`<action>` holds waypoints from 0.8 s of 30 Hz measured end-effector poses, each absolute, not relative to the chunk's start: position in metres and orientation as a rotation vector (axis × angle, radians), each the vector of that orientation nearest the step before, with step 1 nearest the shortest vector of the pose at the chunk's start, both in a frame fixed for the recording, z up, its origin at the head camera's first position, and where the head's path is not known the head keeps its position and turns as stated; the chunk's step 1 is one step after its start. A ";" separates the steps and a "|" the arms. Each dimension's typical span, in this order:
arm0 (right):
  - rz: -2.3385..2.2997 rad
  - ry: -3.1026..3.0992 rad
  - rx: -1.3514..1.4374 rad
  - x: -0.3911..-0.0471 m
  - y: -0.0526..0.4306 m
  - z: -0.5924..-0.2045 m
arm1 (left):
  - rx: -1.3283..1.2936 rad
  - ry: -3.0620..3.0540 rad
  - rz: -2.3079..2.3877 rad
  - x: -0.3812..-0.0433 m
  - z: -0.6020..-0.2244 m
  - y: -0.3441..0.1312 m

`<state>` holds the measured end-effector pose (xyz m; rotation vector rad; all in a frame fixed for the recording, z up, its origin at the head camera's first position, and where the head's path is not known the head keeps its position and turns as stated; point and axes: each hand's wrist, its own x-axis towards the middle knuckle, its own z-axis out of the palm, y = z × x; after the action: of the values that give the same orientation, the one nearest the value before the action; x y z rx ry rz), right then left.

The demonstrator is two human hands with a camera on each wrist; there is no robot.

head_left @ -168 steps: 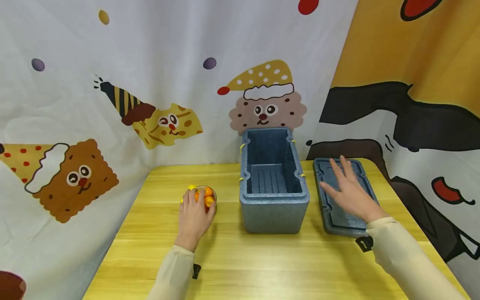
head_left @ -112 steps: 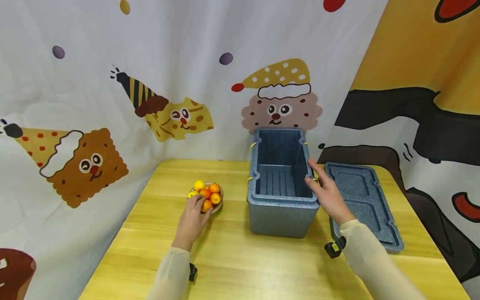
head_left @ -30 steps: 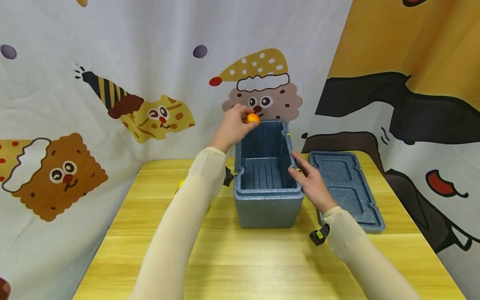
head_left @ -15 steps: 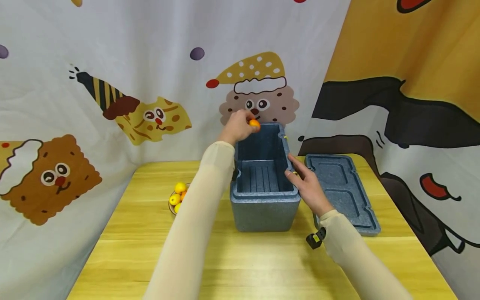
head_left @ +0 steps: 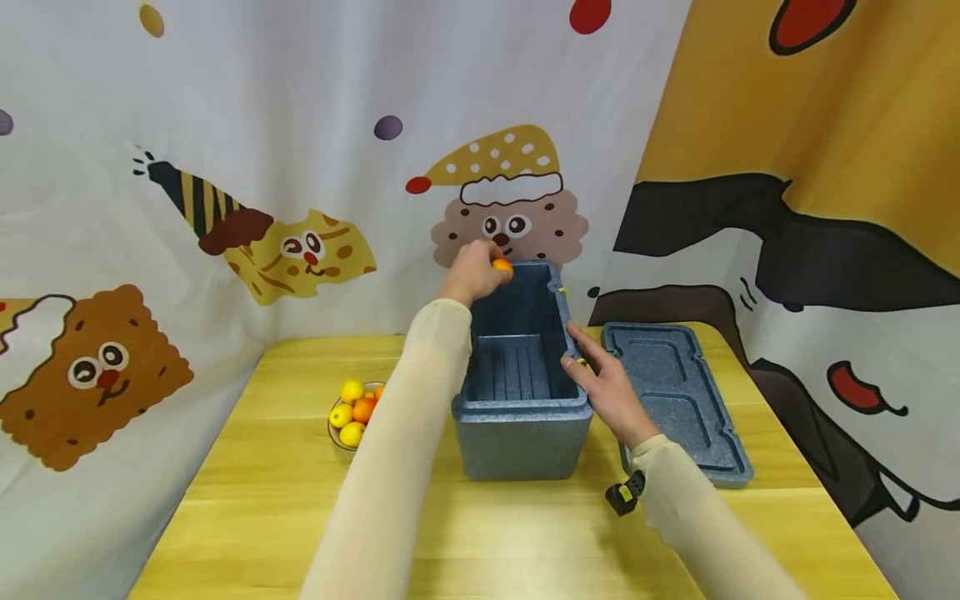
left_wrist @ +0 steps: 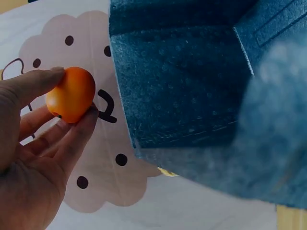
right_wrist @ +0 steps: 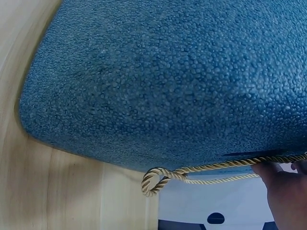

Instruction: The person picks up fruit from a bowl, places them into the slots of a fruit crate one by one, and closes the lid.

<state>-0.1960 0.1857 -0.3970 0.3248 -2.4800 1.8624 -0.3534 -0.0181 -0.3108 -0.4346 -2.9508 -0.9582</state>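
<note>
My left hand [head_left: 475,272] pinches a small orange [left_wrist: 73,93] between thumb and fingers. It is at the far left corner of a tall blue-grey foam box [head_left: 521,442], around rim height. The left wrist view shows the orange beside the box wall, against the printed curtain. With its fingers fairly straight, my right hand [head_left: 609,392] rests on the box's right rim. A twisted gold rope [right_wrist: 216,166] runs along that side, close to my right fingers. The box is uncovered, and its ribbed floor shows bare where visible. My left arm hides part of its left rim.
A round bowl [head_left: 334,435] of several oranges and lemons [head_left: 352,433] stands left of the box, partly behind my left sleeve. The box's lid [head_left: 678,400] lies flat on the wooden table [head_left: 510,533] to the right. Behind hangs a printed curtain [head_left: 315,150].
My left hand has gone from the fruit bowl to the box's far left corner with an orange, dipping slightly lately. My right hand has moved from above the lid to the box rim.
</note>
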 end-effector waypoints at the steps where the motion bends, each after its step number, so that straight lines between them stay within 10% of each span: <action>1: 1.866 -2.480 0.325 -0.193 0.184 -0.396 | -0.442 -2.955 -0.946 -0.354 -0.314 -0.019; 24: 1.916 -2.474 0.314 -0.195 0.183 -0.394 | -0.167 -2.986 -0.955 -0.358 -0.315 -0.018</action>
<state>-0.1947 0.1825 -0.3943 0.3136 -2.4744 1.9158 -0.3582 -0.0177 -0.3147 -0.1673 -2.9861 -0.9546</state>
